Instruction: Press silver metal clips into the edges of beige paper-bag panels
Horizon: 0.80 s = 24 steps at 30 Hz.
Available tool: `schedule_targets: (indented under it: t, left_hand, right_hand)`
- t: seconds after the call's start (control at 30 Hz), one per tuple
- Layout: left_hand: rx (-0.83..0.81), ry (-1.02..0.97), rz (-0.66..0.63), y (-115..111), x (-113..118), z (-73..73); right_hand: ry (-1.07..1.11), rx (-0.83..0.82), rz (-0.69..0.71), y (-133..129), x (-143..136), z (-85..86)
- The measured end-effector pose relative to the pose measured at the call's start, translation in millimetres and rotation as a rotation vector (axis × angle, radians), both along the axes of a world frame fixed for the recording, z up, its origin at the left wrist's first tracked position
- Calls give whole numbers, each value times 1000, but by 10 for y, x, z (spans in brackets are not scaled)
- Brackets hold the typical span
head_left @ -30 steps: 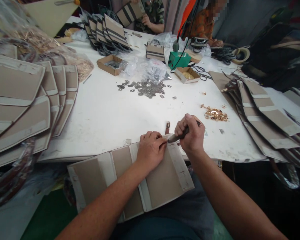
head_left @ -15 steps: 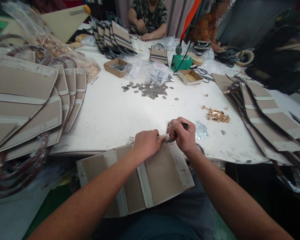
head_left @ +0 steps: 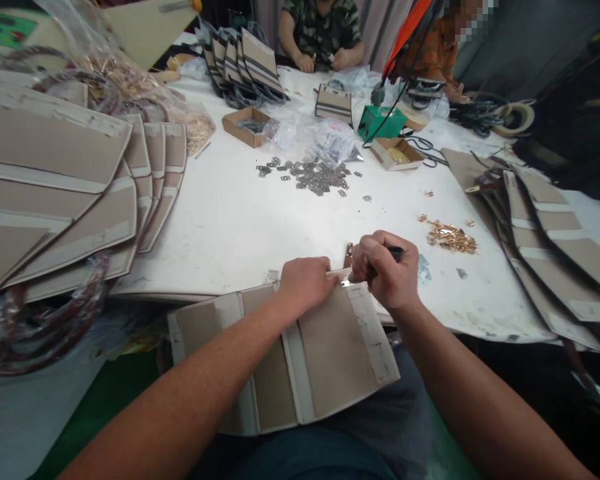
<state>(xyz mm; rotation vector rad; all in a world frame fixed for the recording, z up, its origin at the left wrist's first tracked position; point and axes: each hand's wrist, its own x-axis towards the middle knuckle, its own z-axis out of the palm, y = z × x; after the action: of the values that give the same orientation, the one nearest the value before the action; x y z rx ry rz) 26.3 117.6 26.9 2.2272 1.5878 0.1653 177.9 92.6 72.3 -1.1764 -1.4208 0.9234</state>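
Observation:
A beige bag panel [head_left: 337, 360] with pale strips rests tilted between my lap and the table's front edge. My left hand [head_left: 305, 285] is closed on its upper edge, thumb toward the right corner. Just right of it, my right hand [head_left: 387, 270] is in a fist around a dark-handled tool [head_left: 395, 253]; the tool's working end is hidden by the fingers. Under that hand a small shiny metal plate [head_left: 347, 283] shows at the panel's edge. A brown tab with metal fittings [head_left: 349, 253] stands up beside my right fingers.
Stacked panels lie left [head_left: 50, 147] and right [head_left: 555, 227]. On the white table [head_left: 220, 227] are grey metal plates [head_left: 320, 177], gold fasteners [head_left: 453, 238], small boxes, plastic bags and a green device [head_left: 381, 121]. Two people sit across the table.
The view has shifted, so the table's contents sit farther right. Both hands keep their hold at the panel's edge, and the shiny plate and brown tab show more clearly.

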Motion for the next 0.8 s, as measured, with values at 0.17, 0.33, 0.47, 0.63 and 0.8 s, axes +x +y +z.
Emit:
schedule_targets:
  t: [0.17,0.33,0.47,0.63,0.8]
  left_hand:
    - [-10,-2,-39,18,-12,-33]
    - [2,-12,-30,24,-16,-27]
    - [-4,-15,-7,23,-22,-26]
    - [-33,-16,-5,23,-16,-22]
    - [-40,-33,34,75,-2,-39]
  right_hand:
    - [-183,66,116,-48,-137,48]
    - [-189,110,54,-27,-71,19]
    - [60,168,29,-36,-48,-43]
    - [233,213,38,-19,-16,-36]
    - [289,217,-46,20,18,-124]
